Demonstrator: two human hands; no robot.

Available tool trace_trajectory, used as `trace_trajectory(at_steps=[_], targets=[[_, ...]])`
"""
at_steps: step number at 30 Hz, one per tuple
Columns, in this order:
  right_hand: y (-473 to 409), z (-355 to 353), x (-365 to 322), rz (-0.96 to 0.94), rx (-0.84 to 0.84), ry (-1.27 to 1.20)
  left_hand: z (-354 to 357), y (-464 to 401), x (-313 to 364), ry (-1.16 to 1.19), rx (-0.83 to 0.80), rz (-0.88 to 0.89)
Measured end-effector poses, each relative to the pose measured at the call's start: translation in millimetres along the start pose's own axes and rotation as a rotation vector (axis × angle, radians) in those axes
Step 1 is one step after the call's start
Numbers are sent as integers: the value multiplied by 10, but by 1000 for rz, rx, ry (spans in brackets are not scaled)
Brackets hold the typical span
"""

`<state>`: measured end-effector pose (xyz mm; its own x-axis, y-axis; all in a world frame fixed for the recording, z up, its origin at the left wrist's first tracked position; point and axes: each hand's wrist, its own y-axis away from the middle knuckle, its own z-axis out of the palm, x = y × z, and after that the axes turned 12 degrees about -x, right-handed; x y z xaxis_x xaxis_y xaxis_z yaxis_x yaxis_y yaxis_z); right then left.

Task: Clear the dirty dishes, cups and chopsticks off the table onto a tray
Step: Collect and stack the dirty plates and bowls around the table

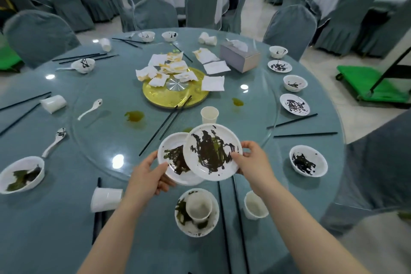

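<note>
Head view: two smeared white round plates, left plate (pixel 175 158) and right plate (pixel 212 151), are gripped by the left hand (pixel 149 176) and right hand (pixel 253 162); stacking is judged next, no tray is seen.

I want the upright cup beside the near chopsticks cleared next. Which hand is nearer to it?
Right. The right hand, gripping a plate, is just above the cup; the left hand, holding the other plate, lies farther left.

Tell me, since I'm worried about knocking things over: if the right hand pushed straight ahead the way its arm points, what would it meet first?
Probably the upright paper cup just beyond the plate that the right hand holds; depth is uncertain.
</note>
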<state>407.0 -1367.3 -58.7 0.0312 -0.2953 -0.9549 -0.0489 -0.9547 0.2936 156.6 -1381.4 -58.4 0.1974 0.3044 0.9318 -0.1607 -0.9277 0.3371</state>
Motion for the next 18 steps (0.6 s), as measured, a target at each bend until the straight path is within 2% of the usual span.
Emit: trace_trajectory(at_steps=[7, 14, 18], targets=[[668, 502, -63, 1, 58, 33, -206, 507, 32, 74, -128, 76], [1310, 964, -31, -27, 141, 316, -373, 1127, -88, 107, -266, 121], [1631, 1023, 41, 37, 93, 186, -381, 1357, -159, 123, -315, 139]])
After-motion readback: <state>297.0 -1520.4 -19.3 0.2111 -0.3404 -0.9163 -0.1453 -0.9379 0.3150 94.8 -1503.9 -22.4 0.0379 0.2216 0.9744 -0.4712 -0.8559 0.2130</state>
